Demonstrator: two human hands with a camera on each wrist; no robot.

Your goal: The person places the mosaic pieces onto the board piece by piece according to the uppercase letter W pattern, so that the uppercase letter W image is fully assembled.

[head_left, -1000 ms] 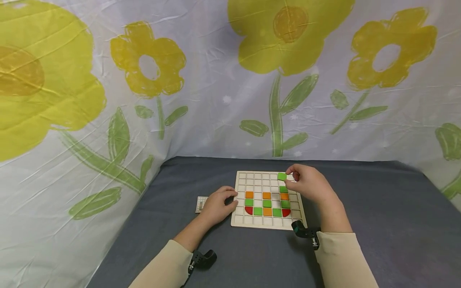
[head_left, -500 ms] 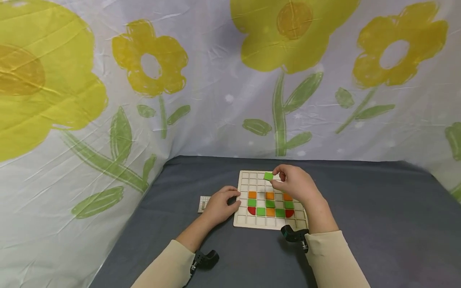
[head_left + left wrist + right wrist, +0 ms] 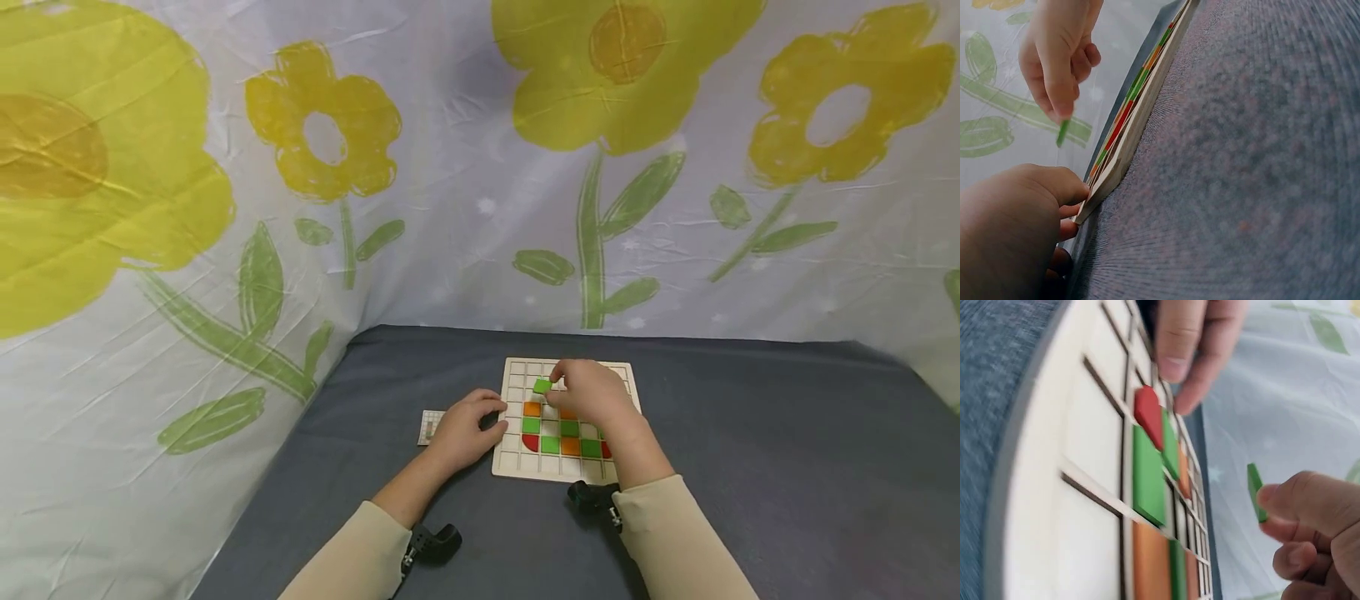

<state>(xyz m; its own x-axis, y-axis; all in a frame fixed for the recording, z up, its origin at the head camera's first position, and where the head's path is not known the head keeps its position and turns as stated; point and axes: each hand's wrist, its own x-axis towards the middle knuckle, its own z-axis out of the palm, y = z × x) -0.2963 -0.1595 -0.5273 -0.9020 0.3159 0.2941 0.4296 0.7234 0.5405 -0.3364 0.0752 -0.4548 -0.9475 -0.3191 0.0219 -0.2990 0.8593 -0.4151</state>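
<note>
A pale wooden grid board (image 3: 516,465) lies on the dark cloth. In the head view my left hand (image 3: 465,429) holds its left edge, thumb and fingertips right at the rim. Over the upper left cells my right hand (image 3: 592,396) pinches a square green tile (image 3: 542,386) between thumb and forefinger. The right wrist view shows this green tile (image 3: 1255,494) tilted and apart from the board. Orange tiles (image 3: 532,409), green tiles (image 3: 550,445) and a rounded red tile (image 3: 530,442) sit in cells. My right hand and forearm hide the board's right part.
A small gridded card (image 3: 430,425) lies left of the board, partly behind my left hand. Dark grey cloth (image 3: 750,467) covers the table. A white curtain (image 3: 465,275) with yellow flowers hangs behind it. Black wrist cameras (image 3: 437,543) sit at both cuffs.
My right hand has carried the green tile left across the upper board, then a little nearer to me. My left hand stays at the board's edge. The head view has shifted slightly.
</note>
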